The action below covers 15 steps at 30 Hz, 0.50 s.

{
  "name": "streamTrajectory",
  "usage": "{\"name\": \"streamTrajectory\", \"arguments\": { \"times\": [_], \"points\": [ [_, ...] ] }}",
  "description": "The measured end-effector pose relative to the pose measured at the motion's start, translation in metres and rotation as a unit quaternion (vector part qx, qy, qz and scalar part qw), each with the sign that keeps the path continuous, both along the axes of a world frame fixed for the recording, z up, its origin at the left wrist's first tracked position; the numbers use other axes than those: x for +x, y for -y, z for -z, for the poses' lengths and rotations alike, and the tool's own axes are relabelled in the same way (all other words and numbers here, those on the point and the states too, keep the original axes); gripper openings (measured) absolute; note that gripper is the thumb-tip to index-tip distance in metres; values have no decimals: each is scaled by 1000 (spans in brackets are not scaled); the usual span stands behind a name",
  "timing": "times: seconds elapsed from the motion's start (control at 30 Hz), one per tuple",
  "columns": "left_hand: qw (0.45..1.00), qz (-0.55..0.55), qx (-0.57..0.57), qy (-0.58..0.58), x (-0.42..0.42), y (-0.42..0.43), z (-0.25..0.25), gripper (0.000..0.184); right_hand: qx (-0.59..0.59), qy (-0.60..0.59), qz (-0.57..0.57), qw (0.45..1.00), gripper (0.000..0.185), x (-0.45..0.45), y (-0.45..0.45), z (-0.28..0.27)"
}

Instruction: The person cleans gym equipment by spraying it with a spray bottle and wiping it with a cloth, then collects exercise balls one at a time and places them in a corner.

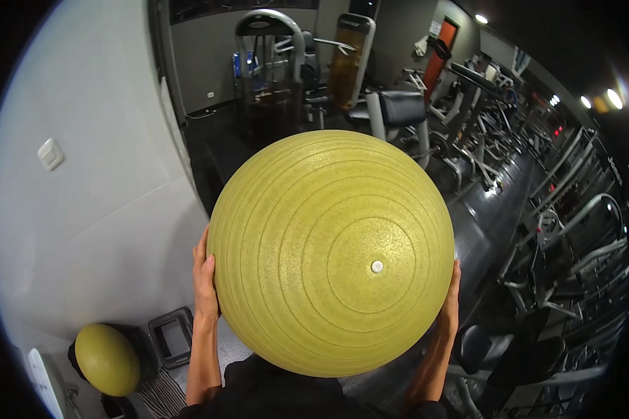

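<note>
A large yellow-green exercise ball (314,202) with ringed grooves and a white plug (377,267) fills the middle of the head view, held up before my chest. Against its left side presses my left hand (205,279), the thumb and part of the fingers showing at the edge. On the opposite side my right hand (452,297) lies along the ball, its fingers partly hidden by the curve. Between them the two hands carry the ball.
A second yellow-green ball (107,359) sits at lower left beside a grey bin (171,337). A white wall (84,195) with a switch stands to the left. Weight machines (398,108) line the back, and more gym equipment (580,258) runs along the right.
</note>
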<state>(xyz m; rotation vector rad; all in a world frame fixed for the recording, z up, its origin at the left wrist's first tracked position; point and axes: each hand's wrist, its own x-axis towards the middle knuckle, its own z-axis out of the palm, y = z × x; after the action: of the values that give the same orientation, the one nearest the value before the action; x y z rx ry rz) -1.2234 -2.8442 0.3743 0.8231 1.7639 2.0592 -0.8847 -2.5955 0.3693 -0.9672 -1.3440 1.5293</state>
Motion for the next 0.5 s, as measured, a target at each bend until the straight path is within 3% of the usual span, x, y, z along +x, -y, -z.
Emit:
{"name": "streamTrajectory", "arguments": {
  "times": [0.33, 0.5],
  "points": [
    [993, -115, -8, -20, -21, 84, 9, 71, -46, -20, -92, 994, 72, -70, 36, 9],
    [988, -153, -27, -13, -28, 124, 9, 70, -1, -41, -144, 989, 68, -101, 59, 18]
  ]
}}
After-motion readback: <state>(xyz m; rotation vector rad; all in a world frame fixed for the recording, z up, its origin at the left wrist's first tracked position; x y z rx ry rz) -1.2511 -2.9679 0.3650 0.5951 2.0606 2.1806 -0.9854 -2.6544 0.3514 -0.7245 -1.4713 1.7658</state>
